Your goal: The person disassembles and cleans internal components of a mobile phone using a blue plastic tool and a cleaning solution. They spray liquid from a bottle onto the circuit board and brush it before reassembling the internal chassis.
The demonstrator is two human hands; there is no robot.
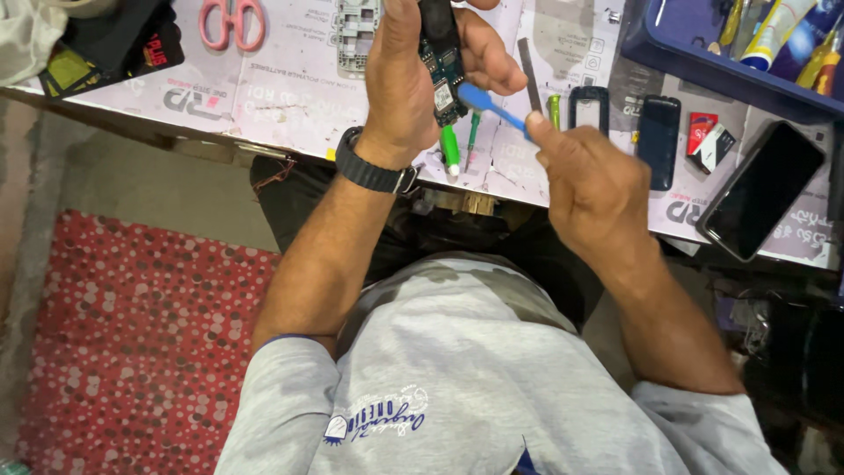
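**Head view: circuit board under blue tool, both hands engaged**

Head view. Left hand (pixel 413 79) closed around a bare phone circuit board (pixel 442 66), fingers wrapped from both sides; board held upright above the table (pixel 290 88), near 12 o'clock of frame. A black wristwatch (pixel 369 167) sits on that wrist.

Right hand (pixel 593 189) closed in a pinch on a blue plastic tool (pixel 494 107); its flat tip touches the lower edge of the board, at 10 o'clock from the hand.

On the table: pink scissors (pixel 232 22) at 10 o'clock of the board; grey phone frame (pixel 356 31) just left of it; green-handled screwdriver (pixel 450 149) below it. At 3 o'clock of the right hand: black phone back cover (pixel 658 141), then a dark smartphone (pixel 761 191), face up. Blue tray (pixel 703 66) at top right.
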